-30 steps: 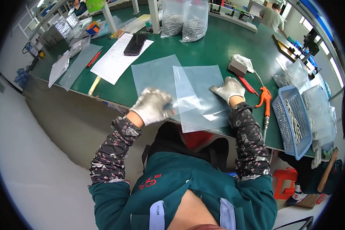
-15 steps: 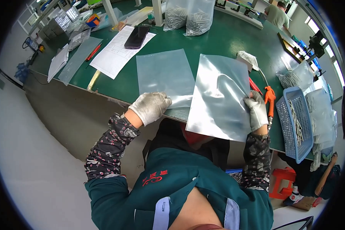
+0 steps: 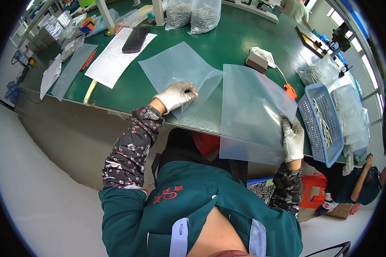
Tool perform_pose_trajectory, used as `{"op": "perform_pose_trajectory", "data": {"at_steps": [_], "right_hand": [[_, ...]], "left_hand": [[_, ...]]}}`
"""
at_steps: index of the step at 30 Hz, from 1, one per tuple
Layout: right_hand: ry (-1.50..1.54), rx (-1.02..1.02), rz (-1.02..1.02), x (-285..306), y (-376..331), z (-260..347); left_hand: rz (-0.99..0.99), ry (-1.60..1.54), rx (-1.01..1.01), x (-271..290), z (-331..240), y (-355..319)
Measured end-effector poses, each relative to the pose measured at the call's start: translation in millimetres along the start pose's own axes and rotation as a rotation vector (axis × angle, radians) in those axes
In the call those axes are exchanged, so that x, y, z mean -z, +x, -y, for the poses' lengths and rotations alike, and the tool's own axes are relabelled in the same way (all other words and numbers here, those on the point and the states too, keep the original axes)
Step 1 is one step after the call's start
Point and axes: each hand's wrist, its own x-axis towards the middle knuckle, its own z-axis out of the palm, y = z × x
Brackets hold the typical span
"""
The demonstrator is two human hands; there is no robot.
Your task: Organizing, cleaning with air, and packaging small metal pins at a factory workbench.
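Left sheet turned | right grip: second sheet | red-lettered jacket | printed paper

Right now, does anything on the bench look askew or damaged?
Mildly: the left clear plastic sheet lies askew to the edge of the green bench, its right side buckled up at the left grip, likely from handling. No damage visible.

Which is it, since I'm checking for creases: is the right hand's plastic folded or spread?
Spread: the plastic shows a broad, slightly curved face left of the right hand.
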Motion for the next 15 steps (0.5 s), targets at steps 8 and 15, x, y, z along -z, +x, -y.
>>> {"op": "perform_pose_trajectory", "data": {"at_steps": [8, 15], "right_hand": [[-0.295, 0.098, 0.127, 19.0, 23.6, 22.2], [-0.685, 0.1, 0.25, 12.6, 43.2, 64.9]], "left_hand": [[0.0, 0.369, 0.012, -8.7, -34.8, 4.4], [-0.228, 0.727, -0.196, -24.1, -57.9, 2.1]]}}
